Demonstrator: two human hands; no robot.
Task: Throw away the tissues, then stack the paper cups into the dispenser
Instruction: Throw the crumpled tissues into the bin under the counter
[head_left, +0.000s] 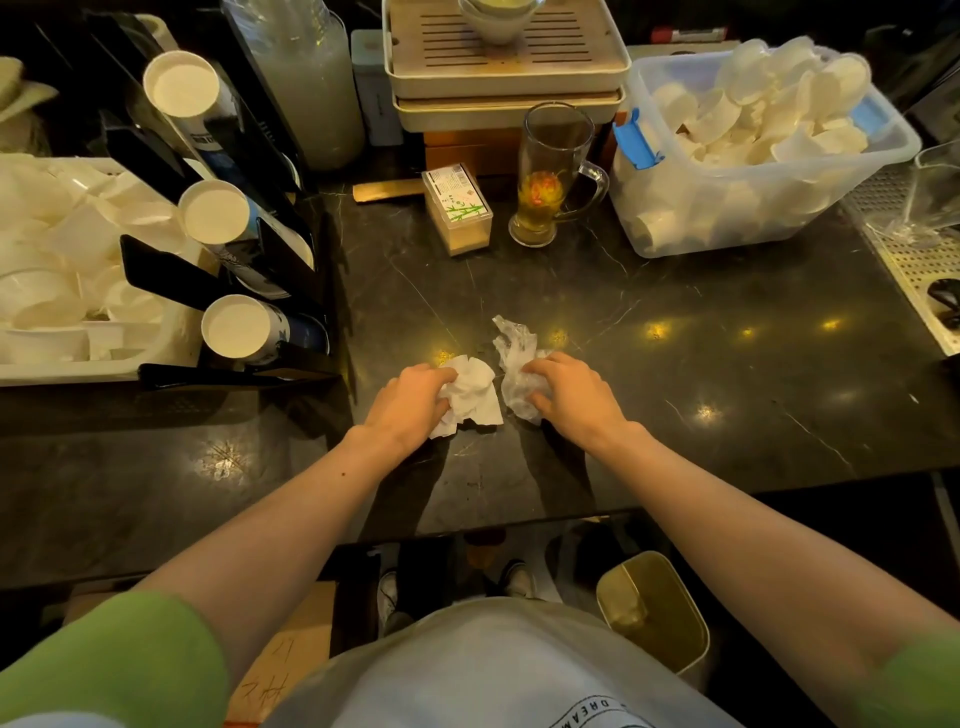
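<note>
The left tissue (472, 397) and the right tissue (511, 358) lie crumpled side by side on the near part of the counter (727, 374). The left hand (410, 402) curls its fingers into one and the right hand (571, 397) grips the other. The right tissue's tail trails loose and could tear or slip free on lifting. The bin (670, 623) stands on the floor, below and to the right; a hasty drop from counter height may miss it.
</note>
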